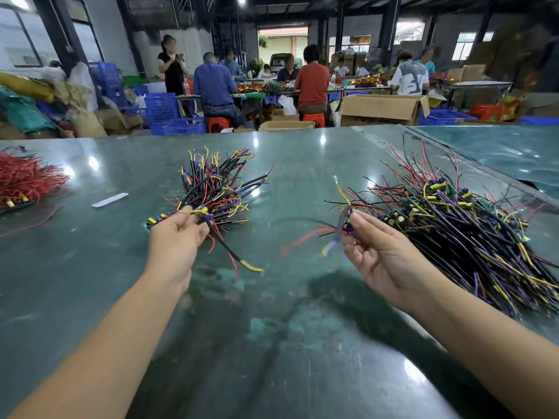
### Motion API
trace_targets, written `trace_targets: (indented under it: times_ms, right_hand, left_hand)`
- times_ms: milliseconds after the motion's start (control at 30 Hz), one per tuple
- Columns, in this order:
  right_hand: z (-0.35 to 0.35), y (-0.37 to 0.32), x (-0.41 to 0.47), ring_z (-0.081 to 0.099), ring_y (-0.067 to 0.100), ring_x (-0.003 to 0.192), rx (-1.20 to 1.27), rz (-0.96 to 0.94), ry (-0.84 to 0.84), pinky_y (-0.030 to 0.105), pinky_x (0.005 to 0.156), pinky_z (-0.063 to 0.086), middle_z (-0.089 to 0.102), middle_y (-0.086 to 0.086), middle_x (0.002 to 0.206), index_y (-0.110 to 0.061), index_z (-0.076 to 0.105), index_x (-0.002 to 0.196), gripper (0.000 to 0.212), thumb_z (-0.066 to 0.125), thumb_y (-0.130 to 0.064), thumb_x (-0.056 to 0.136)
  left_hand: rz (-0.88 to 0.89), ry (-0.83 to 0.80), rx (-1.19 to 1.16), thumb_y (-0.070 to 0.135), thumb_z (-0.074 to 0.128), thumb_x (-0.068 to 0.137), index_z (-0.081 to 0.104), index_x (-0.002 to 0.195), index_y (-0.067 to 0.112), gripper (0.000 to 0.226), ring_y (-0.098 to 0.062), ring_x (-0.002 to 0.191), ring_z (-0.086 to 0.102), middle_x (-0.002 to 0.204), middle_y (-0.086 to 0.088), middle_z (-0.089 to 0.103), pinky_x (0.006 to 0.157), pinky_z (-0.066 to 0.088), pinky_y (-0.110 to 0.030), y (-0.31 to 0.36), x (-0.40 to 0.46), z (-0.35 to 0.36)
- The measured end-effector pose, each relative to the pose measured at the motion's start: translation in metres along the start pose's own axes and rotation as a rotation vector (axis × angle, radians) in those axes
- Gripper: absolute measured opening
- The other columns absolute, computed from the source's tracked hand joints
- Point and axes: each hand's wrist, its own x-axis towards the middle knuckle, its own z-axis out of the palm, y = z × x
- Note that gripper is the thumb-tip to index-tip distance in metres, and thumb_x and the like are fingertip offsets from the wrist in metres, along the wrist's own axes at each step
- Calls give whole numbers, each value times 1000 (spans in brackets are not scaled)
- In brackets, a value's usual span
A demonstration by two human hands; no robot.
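Observation:
My left hand [174, 240] pinches a small wired circuit piece [208, 219] at the near edge of a bundle of black, red, yellow and purple wires [216, 186] lying on the green table [257, 328]; its black and red leads hang down to the right. My right hand [373, 246] grips another small wired board [343, 222], held up above the table and blurred, with a yellow lead sticking upward. A large pile of wired boards [472, 225] lies just right of my right hand.
A heap of red wires [24, 179] sits at the table's left edge, with a white paper strip [109, 199] nearby. A second table [499, 152] abuts at the far right. Beyond are seated workers, cardboard boxes [381, 108] and blue crates [169, 116].

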Motion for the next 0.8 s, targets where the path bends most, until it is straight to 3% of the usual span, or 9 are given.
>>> trace_targets:
  times_ms: [33,100,167,233,333,400,500,633,800]
  right_hand:
    - [0,-1,0,61,7,54,25,2,14,15,54,53,67,1,66,-13,74,78,12,65,-12,69]
    - [0,0,-1,67,13,61,49,-1,21,17,56,55,68,4,67,-11,65,82,11,65,-10,71]
    - [1,1,-2,71,20,70,52,-8,8,20,60,57,69,8,71,-10,59,79,9,64,-7,72]
    - [2,5,-4,72,25,76,27,-6,-14,21,62,58,69,12,75,-9,59,76,7,64,-7,71]
    - [3,11,-7,72,27,82,-44,1,-47,22,64,58,70,14,81,-10,57,75,10,66,-10,70]
    - [4,14,-8,72,27,86,-130,3,-72,22,66,57,71,12,85,-13,56,75,14,69,-15,69]
    - [8,20,-12,72,24,89,-305,-8,-106,21,68,56,73,9,86,-14,57,78,22,72,-24,65]
    - [12,25,-17,72,21,80,-422,-25,-140,23,66,57,72,7,78,-15,60,68,19,75,-24,61]
    - [14,26,-18,69,11,74,-576,-83,-120,20,63,54,75,6,79,-11,62,70,13,72,-8,78]
  left_hand:
    - [2,22,9,-18,41,90,57,106,4,32,-18,96,55,99,-4,60,85,48,-20,0,1,-1]
    - [79,123,219,-14,46,85,53,92,10,26,-20,87,49,85,-5,57,75,43,-30,-3,2,-3]
    - [141,249,450,-5,51,81,50,112,0,31,-22,79,46,98,-22,53,71,42,-39,-6,3,-4]
    - [287,257,491,-2,53,81,52,123,10,43,-20,88,48,111,-11,50,82,43,-32,-5,-3,-1]
    - [507,-30,444,-6,55,85,61,102,29,39,-12,82,54,95,4,61,73,45,-22,1,-23,13]
    - [471,-264,390,-3,59,88,65,92,29,33,-3,77,60,87,7,68,72,46,-13,-1,-40,22]
    - [318,-505,325,4,65,86,69,86,24,20,-1,70,61,77,8,71,70,49,-16,-9,-60,35]
    - [209,-603,263,6,69,82,71,70,19,19,-2,61,58,65,7,68,64,48,-15,-14,-70,42]
    - [164,-567,252,2,66,83,72,61,18,27,-6,60,59,62,1,67,65,51,-17,-11,-72,42]
